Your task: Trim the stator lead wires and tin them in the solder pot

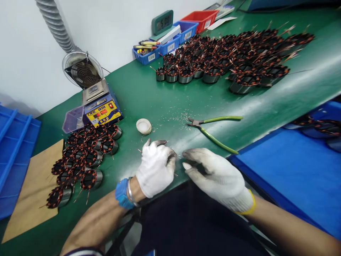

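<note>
One coil (172, 155) in L hand (156, 169) grip, R hand (215, 174) beside

What is closed in the left hand (156, 167) is hidden by its fingers (170, 159); the blue crate (13, 149) is cut by the left edge; the clock (162, 22) digits are blurred

- Green-handled cutters (213, 129), centre right on green mat (149, 96).
- White cap (144, 126), just left of them.
- Solder pot (102, 112), far left; round fan (83, 73) behind.
- Wound stators (82, 160) clustered near left, partly on cardboard (29, 192).
- Bigger stator heap (234, 57), far right.
- Blue bins (170, 44), red bin (204, 17), clock (162, 22), far edge.
</note>
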A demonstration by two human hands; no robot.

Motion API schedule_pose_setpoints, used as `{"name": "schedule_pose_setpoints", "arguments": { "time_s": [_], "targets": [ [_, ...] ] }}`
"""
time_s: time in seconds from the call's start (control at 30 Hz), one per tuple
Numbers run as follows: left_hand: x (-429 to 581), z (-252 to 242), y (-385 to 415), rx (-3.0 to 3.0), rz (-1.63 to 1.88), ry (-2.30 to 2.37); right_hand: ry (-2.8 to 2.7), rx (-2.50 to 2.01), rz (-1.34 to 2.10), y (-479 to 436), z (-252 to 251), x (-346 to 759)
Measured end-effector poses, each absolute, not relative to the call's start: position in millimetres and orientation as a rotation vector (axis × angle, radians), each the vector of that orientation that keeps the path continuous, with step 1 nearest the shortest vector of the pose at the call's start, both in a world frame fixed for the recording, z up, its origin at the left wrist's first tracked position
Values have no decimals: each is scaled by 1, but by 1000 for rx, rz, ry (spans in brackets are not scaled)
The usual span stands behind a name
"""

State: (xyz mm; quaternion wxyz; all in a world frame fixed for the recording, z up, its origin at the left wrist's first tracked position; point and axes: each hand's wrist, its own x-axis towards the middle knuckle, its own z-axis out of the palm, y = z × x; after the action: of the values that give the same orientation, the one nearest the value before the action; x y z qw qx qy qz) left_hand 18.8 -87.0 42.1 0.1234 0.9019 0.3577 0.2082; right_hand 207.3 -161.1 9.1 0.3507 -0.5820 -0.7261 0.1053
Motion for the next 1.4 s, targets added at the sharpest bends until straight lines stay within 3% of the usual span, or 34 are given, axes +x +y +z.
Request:
{"name": "schedule_pose_setpoints", "arguments": {
  "time_s": [0.1, 0.17, 0.33, 0.4, 0.6, 0.83, 0.9, 1.03, 1.1, 1.17, 1.3, 1.33, 1.4],
  "targets": [
    [19, 41, -86, 2647, 626, 1027, -2110, -1311, -75, -149, 12, 214],
    [19, 41, -86, 2648, 637, 1016, -2184, -1313, -30, -142, 16, 214],
    [20, 41, -86, 2667, 624, 995, -1834, -1685, 999, -131, 27, 203],
    [20, 42, -86, 2663, 620, 992, -1791, -1712, 1121, -131, 29, 204],
    [20, 40, -86, 2669, 652, 978, -2332, -1391, 263, -131, 24, 224],
    [19, 40, -86, 2661, 700, 978, -1773, -1643, 1179, -130, 22, 207],
    [18, 41, -86, 2653, 705, 969, -1843, -1639, 1017, -131, 22, 210],
    [18, 40, -86, 2647, 671, 982, -2360, -1288, 213, -129, 22, 228],
    [18, 39, -86, 2651, 667, 979, -2429, -1175, 127, -127, 22, 229],
    [18, 38, -85, 2657, 650, 979, -2275, -1355, 336, -126, 23, 222],
    [17, 38, -83, 2663, 635, 981, -1737, -1634, 1216, -125, 29, 204],
    [17, 39, -83, 2664, 650, 976, -1682, -1637, 1300, -125, 30, 204],
    [17, 39, -83, 2660, 700, 958, -1768, -1633, 1137, -124, 31, 209]
  ]
}}
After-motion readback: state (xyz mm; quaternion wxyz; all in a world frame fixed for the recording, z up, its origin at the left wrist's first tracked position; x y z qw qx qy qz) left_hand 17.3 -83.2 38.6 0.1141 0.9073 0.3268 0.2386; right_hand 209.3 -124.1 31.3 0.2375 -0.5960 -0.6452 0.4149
